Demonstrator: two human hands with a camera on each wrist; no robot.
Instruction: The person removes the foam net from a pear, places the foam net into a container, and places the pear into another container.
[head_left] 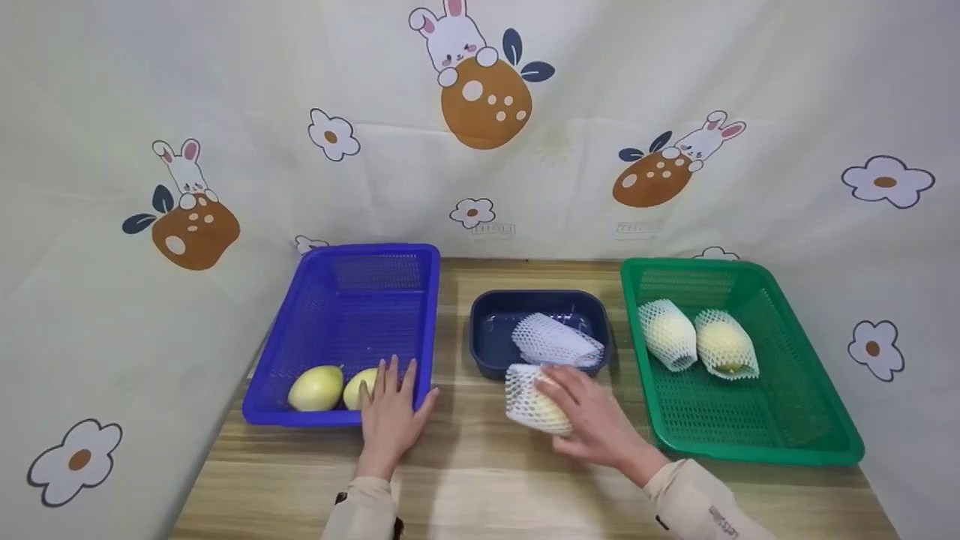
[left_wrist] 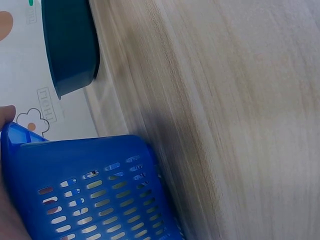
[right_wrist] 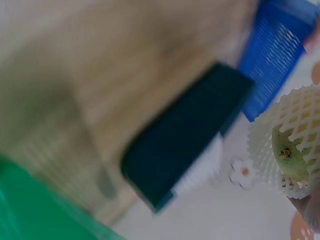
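Bare hands (head_left: 391, 416), pale beige left sleeve (head_left: 364, 510), matching right sleeve (head_left: 694, 495) with dark lettering (head_left: 724, 523), dark patches (head_left: 341, 497) near cuffs (head_left: 664, 476)

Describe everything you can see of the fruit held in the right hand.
The fruit is rounded and pale yellow-green, covered in a white, foam-like net sleeve with open mesh. In the right wrist view, one end shows bare at the sleeve's opening, with a small brownish spot. The right hand grips it through the sleeve, beside the near edge of the dark blue tub.
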